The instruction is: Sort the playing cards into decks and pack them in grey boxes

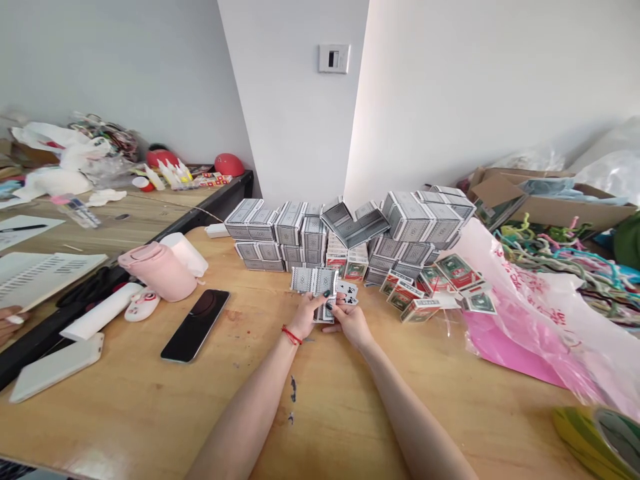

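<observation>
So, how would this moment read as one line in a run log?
left hand: holding playing cards | right hand: holding them too | nearby: stacked card packs

Walls: pale grey paint meets at two corners; a left wall (115, 73) runs along the upper left, a narrow centre section (280, 113) stands at top middle, and a right wall (450, 100) fills the upper right.
Fixture: a white wall-mounted switch panel (334, 59) sits high on the centre section.
Furniture: a light wooden counter (125, 413) fills the lower frame; a second wooden counter (165, 207) with a black edge (215, 207) runs along the left.
Light: soft and even, brightest on the right wall.
</observation>
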`<state>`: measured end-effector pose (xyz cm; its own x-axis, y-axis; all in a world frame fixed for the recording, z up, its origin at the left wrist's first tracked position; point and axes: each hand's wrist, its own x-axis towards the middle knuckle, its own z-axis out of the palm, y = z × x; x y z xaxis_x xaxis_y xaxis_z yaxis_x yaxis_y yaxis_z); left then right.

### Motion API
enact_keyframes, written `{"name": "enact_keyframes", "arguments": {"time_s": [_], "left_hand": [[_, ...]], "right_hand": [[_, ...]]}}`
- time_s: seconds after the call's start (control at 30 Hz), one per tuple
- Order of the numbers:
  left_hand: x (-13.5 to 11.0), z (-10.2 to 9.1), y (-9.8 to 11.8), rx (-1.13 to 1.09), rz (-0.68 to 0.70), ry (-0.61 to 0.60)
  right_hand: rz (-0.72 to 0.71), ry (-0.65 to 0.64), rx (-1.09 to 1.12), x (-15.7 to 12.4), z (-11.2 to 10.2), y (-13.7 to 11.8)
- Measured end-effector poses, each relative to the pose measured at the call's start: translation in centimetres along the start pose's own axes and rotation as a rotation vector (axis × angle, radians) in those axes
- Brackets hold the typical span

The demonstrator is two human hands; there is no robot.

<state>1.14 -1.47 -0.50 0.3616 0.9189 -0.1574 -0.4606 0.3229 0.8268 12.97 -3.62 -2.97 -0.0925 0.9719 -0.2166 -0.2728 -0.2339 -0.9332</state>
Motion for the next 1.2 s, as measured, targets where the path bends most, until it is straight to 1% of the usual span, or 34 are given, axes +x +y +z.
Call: {"name": "enact_keyframes", "arguments": {"time_s": [0.1,0.17,0.23,0.37,0.5,0.63,0.7,0.73,0.8,0.93,1.03,1.1,1.2], "left_hand": [[-0.1,0.0,0.1,0.096,0.018,-0.043],[0.0,0.1,0.0,0.142,0.037,-0.049],[0.1,0.1,0.0,0.159,0.045,-0.043],[0.3,0.1,-0.2,0.148,0.017,-0.048],[0.4,0.0,-0.4,0.161,0.001,-0.052],[0.6,0.0,-0.4,0.134,-0.015,-0.047],[0.7,0.1,-0.3,0.131,-0.018,-0.030],[0.7,0.1,-0.3,0.137,-0.017,-0.022],[0.6,0.0,-0.3,0.162,-0.008,-0.029],[0.7,-0.4,-0.4,0.239,0.059,-0.093],[0.9,-0.6,-0.6,0.267,0.114,-0.062],[1.0,-0.5,-0.8,0.278,0.121,-0.012],[1.1,-0.3,-1.1,0.305,0.130,0.041]], "right_hand": [[-0.021,0.011,-0.035,0.2,-0.1,0.3],[-0.027,0.012,-0.057,0.2,-0.2,0.5],[-0.025,0.014,-0.074,0.3,-0.3,0.6],[-0.015,0.001,-0.098,0.1,-0.3,0.3],[0.019,-0.076,-0.074,-0.1,-0.5,-0.3],[0.014,-0.220,0.018,-0.2,-1.0,-0.7],[0.007,-0.265,0.045,-0.2,-1.1,-0.7],[0.003,-0.262,0.045,-0.2,-1.2,-0.7],[-0.004,-0.213,0.018,-0.2,-1.1,-0.5],[-0.018,-0.100,-0.075,0.0,-0.8,0.0],[-0.017,-0.040,-0.135,-0.1,-0.6,0.3],[-0.020,-0.038,-0.146,-0.2,-0.6,0.2],[-0.055,-0.128,-0.099,-0.4,-0.7,0.0]]}}
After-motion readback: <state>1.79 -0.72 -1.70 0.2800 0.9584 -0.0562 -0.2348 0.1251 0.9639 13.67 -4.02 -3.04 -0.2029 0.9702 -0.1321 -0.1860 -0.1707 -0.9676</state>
